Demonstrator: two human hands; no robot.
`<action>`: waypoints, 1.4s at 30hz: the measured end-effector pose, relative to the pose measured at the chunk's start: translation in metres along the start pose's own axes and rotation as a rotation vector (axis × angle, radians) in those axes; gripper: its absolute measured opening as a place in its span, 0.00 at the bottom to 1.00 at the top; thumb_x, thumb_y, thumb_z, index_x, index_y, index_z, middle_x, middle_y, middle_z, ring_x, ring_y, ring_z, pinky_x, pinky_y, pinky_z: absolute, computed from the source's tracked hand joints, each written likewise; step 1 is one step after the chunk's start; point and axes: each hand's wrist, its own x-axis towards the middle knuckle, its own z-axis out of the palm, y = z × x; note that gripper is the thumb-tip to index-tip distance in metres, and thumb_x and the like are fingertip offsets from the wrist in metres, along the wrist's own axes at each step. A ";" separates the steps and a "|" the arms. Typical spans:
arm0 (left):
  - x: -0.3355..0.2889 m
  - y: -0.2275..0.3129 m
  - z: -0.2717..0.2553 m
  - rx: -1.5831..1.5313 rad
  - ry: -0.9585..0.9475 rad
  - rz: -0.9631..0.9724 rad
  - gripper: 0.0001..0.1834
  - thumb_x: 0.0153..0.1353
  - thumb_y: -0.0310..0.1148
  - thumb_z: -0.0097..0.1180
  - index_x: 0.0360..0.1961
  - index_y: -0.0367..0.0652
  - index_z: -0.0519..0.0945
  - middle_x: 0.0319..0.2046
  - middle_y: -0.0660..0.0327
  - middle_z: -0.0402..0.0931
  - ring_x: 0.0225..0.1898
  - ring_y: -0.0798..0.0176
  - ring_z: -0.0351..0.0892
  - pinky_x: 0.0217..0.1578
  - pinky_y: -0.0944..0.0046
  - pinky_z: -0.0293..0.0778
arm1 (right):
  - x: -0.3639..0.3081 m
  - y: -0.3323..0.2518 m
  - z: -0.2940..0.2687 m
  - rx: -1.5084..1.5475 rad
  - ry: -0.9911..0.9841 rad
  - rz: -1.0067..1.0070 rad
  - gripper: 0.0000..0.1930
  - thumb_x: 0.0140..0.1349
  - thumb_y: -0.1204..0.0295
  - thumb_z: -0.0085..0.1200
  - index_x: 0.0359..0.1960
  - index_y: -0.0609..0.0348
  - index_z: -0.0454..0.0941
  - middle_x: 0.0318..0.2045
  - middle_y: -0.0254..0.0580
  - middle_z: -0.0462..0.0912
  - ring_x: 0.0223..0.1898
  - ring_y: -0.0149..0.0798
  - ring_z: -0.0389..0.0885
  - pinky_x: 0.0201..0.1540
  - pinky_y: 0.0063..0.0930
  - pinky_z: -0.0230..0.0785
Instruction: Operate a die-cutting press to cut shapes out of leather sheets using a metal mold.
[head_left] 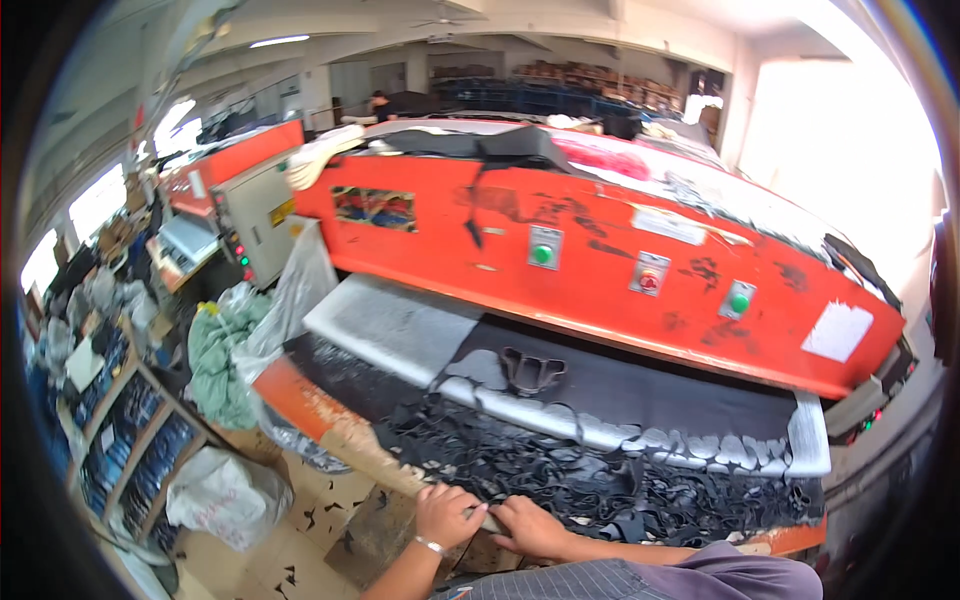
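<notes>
My left hand [447,516], with a pale band at its wrist, is at the near edge of the machine's bed, fingers bent and closed. Close beside it, my right hand [532,527] has its fingers curled in toward the left one. Whatever lies between the fingertips is too small to make out. Just beyond both hands spreads a heap of black cut scraps [520,470]. Farther in, a black sheet [640,385] covers part of a white cutting board [385,315]. On that sheet stands a dark cutting die [532,372] with a wavy outline.
A wide red press beam [600,250] with green and red buttons spans above the board. Left of the bed are a green bag [222,365], a white sack [230,497] on the floor and a shelf [125,430] of dark blue items. A person [380,106] is far back.
</notes>
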 end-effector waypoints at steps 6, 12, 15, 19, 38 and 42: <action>0.002 -0.010 -0.023 0.052 0.049 -0.017 0.10 0.43 0.42 0.65 0.14 0.55 0.78 0.19 0.69 0.71 0.29 0.59 0.70 0.40 0.56 0.60 | 0.043 0.014 -0.069 0.409 -0.159 -0.076 0.17 0.56 0.65 0.57 0.44 0.63 0.78 0.40 0.56 0.80 0.43 0.54 0.79 0.49 0.42 0.71; 0.017 -0.011 -0.029 -0.004 0.020 -0.034 0.09 0.44 0.43 0.64 0.15 0.55 0.78 0.20 0.69 0.72 0.29 0.60 0.70 0.41 0.57 0.60 | 0.167 0.108 -0.154 -0.322 0.190 -0.156 0.11 0.56 0.72 0.48 0.38 0.58 0.79 0.34 0.47 0.79 0.42 0.50 0.78 0.42 0.43 0.73; 0.006 -0.006 -0.030 -0.010 -0.036 -0.015 0.07 0.44 0.42 0.66 0.17 0.56 0.81 0.21 0.71 0.73 0.30 0.61 0.70 0.41 0.58 0.58 | 0.208 0.136 -0.150 -0.505 0.164 -0.342 0.11 0.55 0.71 0.48 0.38 0.55 0.80 0.39 0.40 0.80 0.45 0.47 0.78 0.51 0.39 0.70; 0.001 -0.005 -0.039 -0.050 -0.101 -0.007 0.06 0.45 0.42 0.65 0.19 0.56 0.82 0.22 0.72 0.74 0.31 0.63 0.71 0.42 0.58 0.58 | 0.253 0.163 -0.126 -0.608 -0.089 -0.673 0.10 0.54 0.71 0.48 0.35 0.53 0.81 0.39 0.37 0.81 0.47 0.45 0.78 0.53 0.37 0.68; 0.188 -0.029 0.026 -0.530 -0.316 0.124 0.23 0.56 0.34 0.58 0.53 0.40 0.73 0.41 0.57 0.80 0.42 0.53 0.76 0.47 0.56 0.69 | 0.063 0.186 -0.147 -0.251 0.312 0.819 0.13 0.56 0.65 0.52 0.28 0.65 0.79 0.33 0.60 0.80 0.39 0.61 0.78 0.46 0.49 0.70; 0.206 -0.029 0.086 -0.400 -0.357 0.124 0.36 0.56 0.32 0.53 0.65 0.34 0.56 0.52 0.55 0.75 0.57 0.52 0.70 0.61 0.53 0.58 | 0.066 0.180 -0.136 -0.213 0.438 0.839 0.17 0.57 0.61 0.53 0.33 0.65 0.80 0.33 0.60 0.81 0.41 0.60 0.78 0.47 0.46 0.70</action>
